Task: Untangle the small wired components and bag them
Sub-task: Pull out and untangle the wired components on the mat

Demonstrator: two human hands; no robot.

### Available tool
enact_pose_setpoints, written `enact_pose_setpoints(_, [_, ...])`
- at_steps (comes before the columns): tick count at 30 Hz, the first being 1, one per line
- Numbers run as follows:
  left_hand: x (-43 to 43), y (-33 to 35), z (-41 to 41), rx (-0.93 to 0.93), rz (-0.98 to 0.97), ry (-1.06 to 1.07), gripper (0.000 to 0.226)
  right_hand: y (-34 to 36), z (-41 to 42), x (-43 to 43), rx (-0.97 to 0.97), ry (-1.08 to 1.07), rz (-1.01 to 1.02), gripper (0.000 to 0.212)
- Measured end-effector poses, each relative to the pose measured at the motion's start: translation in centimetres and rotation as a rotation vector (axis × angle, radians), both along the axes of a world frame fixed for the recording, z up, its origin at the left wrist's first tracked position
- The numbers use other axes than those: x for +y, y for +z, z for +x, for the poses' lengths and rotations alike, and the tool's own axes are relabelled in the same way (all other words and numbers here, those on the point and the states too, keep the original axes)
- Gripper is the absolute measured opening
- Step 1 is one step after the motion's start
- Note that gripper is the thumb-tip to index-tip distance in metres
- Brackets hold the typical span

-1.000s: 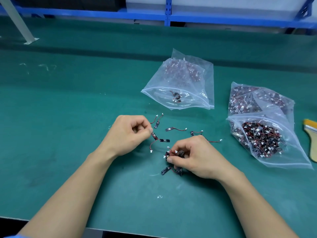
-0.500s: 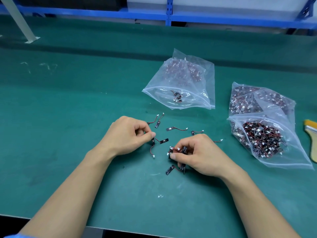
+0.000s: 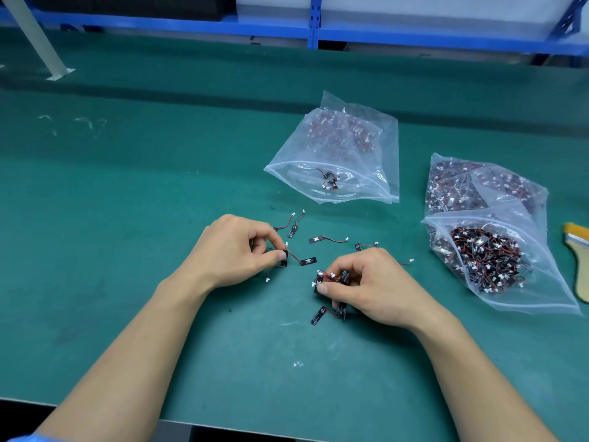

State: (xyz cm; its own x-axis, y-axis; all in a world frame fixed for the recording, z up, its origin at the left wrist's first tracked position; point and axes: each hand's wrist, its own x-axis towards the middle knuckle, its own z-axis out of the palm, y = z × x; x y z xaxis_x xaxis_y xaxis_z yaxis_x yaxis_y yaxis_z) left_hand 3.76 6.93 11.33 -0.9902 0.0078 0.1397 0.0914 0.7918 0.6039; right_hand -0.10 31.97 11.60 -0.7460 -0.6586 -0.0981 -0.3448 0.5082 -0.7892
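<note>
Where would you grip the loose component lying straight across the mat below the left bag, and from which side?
Pinch its black board, the left end, from above, across the narrow edges. It lies flat on the mat, clear of its neighbours. The board looks rigid and is the broadest part, while the white connector is tiny and would likely slip.

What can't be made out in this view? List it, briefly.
Head view: brush, cut off by the right edge.
Head view: tangled components, count hidden by the right hand's fingers.
Head view: markings on the loose component, too small.
Head view: far bag's contents, blurred by plastic.
</note>
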Motion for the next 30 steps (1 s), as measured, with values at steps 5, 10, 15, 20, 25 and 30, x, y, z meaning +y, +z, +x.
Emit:
enact_pose_setpoints(5, [0.5,-0.1,0.0,-0.021,-0.043,0.005,0.012,0.1,0.1,-0.1,0.003,-0.003,0.006,0.018])
enact_pose_setpoints(10, [0.3,0.0,0.1,-0.007,-0.11,0.039,0.008,0.1,0.1,-0.1,-0.008,-0.01,-0.006,0.018])
enact_pose_setpoints(15, [0.3,0.1,0.2,0.004,-0.126,0.043,0.007,0.1,0.1,0.0,-0.019,-0.008,-0.002,0.017])
enact_pose_setpoints(20, [1.1,0.4,0.6,0.132,0.049,-0.062,0.01,0.0,0.0,0.0,-0.027,-0.006,-0.012,0.016])
enact_pose_setpoints(25, [2.4,0.6,1.0,0.087,0.093,-0.269,0.018,-0.2,-0.2,0.2,-0.049,-0.008,-0.056,0.014])
enact_pose_setpoints(30, [3.6,0.3,1.2,0.051,0.007,-0.355,0.027,0.0,-0.4,0.6,-0.147,-0.055,-0.17,0.017])
